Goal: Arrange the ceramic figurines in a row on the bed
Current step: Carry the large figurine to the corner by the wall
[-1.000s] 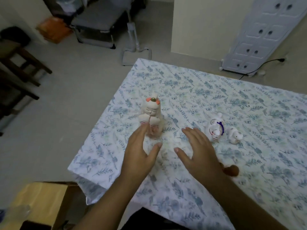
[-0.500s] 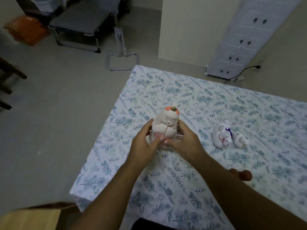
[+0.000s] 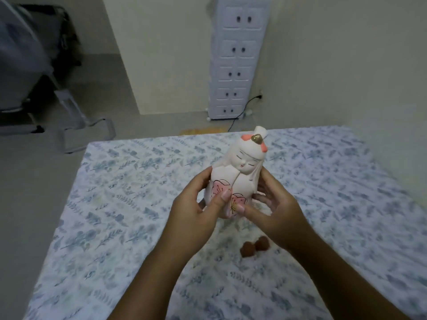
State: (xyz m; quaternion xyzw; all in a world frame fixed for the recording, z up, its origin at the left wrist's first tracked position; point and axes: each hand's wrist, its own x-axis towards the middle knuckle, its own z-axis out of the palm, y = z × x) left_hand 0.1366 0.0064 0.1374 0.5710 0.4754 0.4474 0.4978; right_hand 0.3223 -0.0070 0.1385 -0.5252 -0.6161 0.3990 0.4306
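Observation:
A tall white doll figurine, with a pink bow, a gold topknot and pink flowers on its robe, is held up above the bed, tilted a little to the right. My left hand grips its left side and my right hand grips its right side, both thumbs pressed on the front. A small brown figurine lies on the sheet just below my right wrist. The two small white animal figurines seen earlier are hidden or out of view.
The bed has a white sheet with blue leaf print; its left edge drops to a grey floor. A white plastic drawer tower stands against the far wall. A dark metal-framed cot stands at the far left.
Both hands closed on the doll figurine and lifted it off the sheet toward me. The camera view tilted up and swung, so the two small white figurines left sight.

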